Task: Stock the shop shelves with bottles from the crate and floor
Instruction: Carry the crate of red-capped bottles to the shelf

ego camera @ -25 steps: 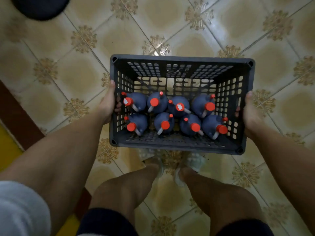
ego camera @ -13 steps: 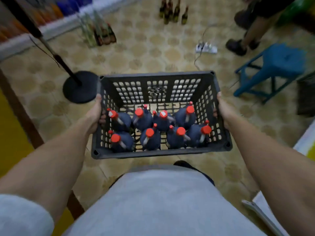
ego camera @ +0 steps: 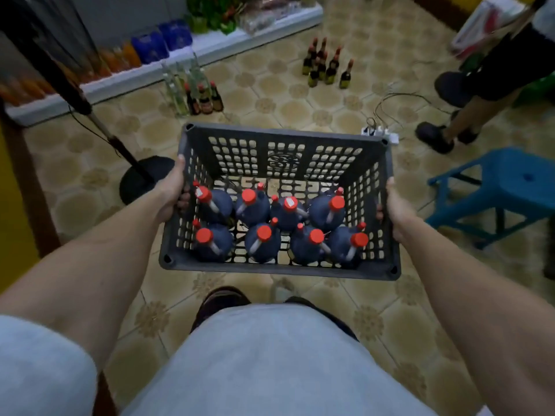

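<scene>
I carry a dark grey slotted crate (ego camera: 282, 139) in front of my waist, above the tiled floor. Inside stand several dark blue jugs with red caps (ego camera: 261, 232) in two rows. My left hand (ego camera: 169, 190) grips the crate's left wall, fingers curled through its slots. On the opposite wall my right hand (ego camera: 396, 208) grips the same way. A low white shelf (ego camera: 210, 48) at the back left holds orange and blue bottles. Two groups of bottles stand on the floor: clear and dark ones (ego camera: 195, 91) near the shelf, dark red-capped ones (ego camera: 327, 66) further right.
A black fan stand (ego camera: 141, 178) with its pole leans in from the left. A blue plastic stool (ego camera: 504, 187) is at the right. A white power strip (ego camera: 380, 135) with cables lies behind the crate. Another person's legs (ego camera: 462, 115) are at the upper right.
The view has risen from looking straight down at my legs to looking across the shop floor. The crate stays held in both hands, and the shelf and floor bottles have come into view.
</scene>
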Demonstrator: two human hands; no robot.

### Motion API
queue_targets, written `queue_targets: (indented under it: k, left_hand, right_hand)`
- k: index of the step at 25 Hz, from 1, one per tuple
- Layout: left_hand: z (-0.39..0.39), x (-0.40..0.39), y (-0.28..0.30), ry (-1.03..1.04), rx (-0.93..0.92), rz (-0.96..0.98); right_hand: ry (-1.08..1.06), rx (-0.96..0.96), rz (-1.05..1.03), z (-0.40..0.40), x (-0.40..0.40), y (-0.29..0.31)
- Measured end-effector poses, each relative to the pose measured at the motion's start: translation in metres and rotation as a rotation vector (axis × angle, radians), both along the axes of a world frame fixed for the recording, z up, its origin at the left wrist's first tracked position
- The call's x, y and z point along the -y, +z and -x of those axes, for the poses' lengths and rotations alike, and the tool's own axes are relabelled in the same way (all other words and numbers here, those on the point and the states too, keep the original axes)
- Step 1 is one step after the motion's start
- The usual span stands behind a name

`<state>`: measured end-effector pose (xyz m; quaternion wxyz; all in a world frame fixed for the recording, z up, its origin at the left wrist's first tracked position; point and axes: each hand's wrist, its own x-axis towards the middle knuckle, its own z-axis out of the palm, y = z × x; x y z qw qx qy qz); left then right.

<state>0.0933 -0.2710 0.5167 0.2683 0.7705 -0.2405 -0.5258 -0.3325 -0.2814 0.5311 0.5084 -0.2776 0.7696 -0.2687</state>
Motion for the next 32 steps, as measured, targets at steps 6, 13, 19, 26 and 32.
queue_targets:
  k: [6,13,19,26,32]
  left_hand:
    - [-0.012,0.111,0.006,0.092,-0.002,-0.016]
    - [-0.022,0.274,-0.002,0.01,-0.06,0.003]
    - [-0.007,0.429,0.016,-0.028,-0.047,0.006]
    - [0.023,0.581,-0.009,0.022,-0.08,0.028]
    - [0.031,0.686,-0.005,0.171,-0.021,0.053]
  right_hand:
    - [0.071,0.002,0.036,-0.005,0.158,0.013]
    - [0.027,-0.009,-0.007,-0.019,0.322,-0.03]
    - [-0.042,0.006,0.004,-0.007,0.454,-0.04]
    - [0.105,0.026,0.002,0.027,0.64,-0.043]
    - [0.154,0.001,0.074,0.024,0.795,-0.016]
